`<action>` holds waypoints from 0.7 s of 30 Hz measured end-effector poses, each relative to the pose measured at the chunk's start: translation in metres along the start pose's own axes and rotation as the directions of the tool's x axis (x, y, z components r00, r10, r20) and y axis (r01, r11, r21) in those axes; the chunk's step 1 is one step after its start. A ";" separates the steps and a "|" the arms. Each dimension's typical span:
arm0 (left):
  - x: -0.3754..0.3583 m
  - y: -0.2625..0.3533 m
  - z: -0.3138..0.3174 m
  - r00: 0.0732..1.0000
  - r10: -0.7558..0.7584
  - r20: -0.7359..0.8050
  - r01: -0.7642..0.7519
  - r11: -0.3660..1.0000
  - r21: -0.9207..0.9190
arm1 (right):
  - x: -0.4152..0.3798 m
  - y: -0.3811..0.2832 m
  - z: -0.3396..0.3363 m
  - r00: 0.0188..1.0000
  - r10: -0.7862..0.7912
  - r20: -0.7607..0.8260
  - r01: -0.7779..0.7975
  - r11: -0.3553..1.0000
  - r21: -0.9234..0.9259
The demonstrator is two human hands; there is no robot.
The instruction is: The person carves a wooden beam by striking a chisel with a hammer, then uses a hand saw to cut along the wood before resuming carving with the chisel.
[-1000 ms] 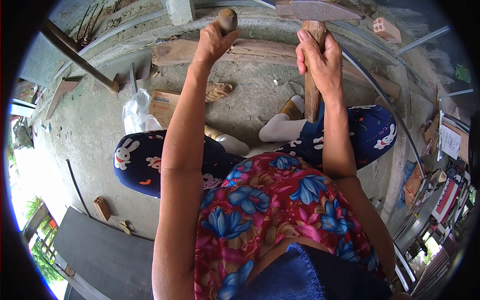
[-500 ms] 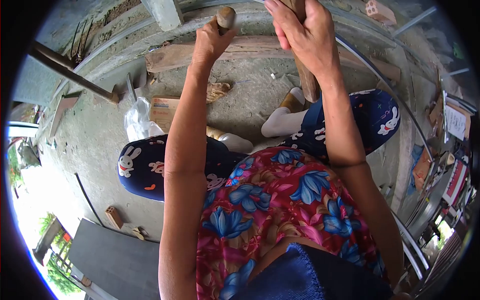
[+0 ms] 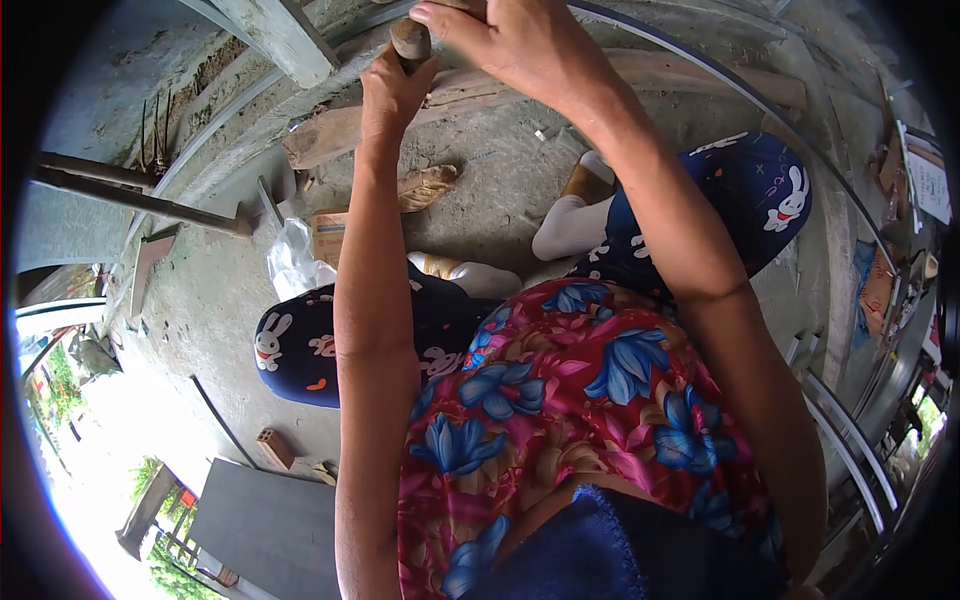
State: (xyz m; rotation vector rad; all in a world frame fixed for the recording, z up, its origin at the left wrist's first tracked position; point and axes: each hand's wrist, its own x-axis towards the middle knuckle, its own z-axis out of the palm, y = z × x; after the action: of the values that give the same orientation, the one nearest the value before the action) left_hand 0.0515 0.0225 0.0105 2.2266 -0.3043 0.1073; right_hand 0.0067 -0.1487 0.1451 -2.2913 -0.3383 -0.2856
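Note:
My left hand (image 3: 392, 92) is closed round a wooden handle (image 3: 410, 38) with a blunt, rounded end that sticks up above the thumb. Whatever is below the grip is hidden. At the top edge, my right hand (image 3: 530, 45) is partly cut off, its thumb reaching left towards the handle's end. In the earlier frame it grips a thick wooden bar; now that bar is almost wholly out of view. Beyond both hands a long, rough wooden beam (image 3: 700, 78) lies across the floor.
A cardboard box (image 3: 328, 232) and a clear plastic bag (image 3: 296, 255) lie left of my feet. A crumpled brown leaf-like piece (image 3: 428, 188) is on the concrete floor (image 3: 480, 210). A hollow brick (image 3: 275, 450) stands near a dark board (image 3: 260, 530). Poles (image 3: 150, 195) jut in from the left.
My right hand has swung left and up, close to the handle in my left hand, carrying the wooden bar mostly out of frame. My left hand has shifted slightly left; the view has turned a little.

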 end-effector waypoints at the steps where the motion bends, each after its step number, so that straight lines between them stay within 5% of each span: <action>1: 0.001 0.000 0.002 1.000 0.009 -0.011 -0.009 1.000 -0.003 | 0.000 0.003 0.003 0.995 0.067 0.076 -0.065 0.997 -0.036; 3: 0.001 0.000 0.005 0.999 0.029 -0.022 -0.029 1.000 -0.005 | -0.002 0.012 0.011 0.954 0.215 0.211 -0.194 0.974 -0.114; 4: 0.001 0.001 0.004 1.000 0.022 -0.002 -0.022 1.000 0.005 | -0.001 0.017 0.016 0.968 0.189 0.166 -0.191 0.982 -0.009; 13: 0.005 0.003 0.007 0.998 0.037 0.048 -0.041 0.995 0.093 | -0.005 0.002 0.000 0.994 -0.024 -0.104 0.013 0.995 -0.100; 16: 0.003 0.003 0.010 0.998 0.031 0.057 -0.037 0.994 0.104 | -0.008 0.017 0.004 0.957 0.168 0.237 -0.157 0.985 -0.065; 21: 0.005 0.006 0.012 0.995 0.059 0.083 -0.067 0.993 0.097 | -0.010 0.018 0.004 0.998 0.068 -0.001 -0.068 0.993 -0.093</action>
State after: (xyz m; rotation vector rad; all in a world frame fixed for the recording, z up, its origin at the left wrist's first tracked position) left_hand 0.0543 0.0088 0.0090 2.3243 -0.4218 0.0689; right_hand 0.0039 -0.1584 0.1273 -2.3892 -0.2521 -0.2693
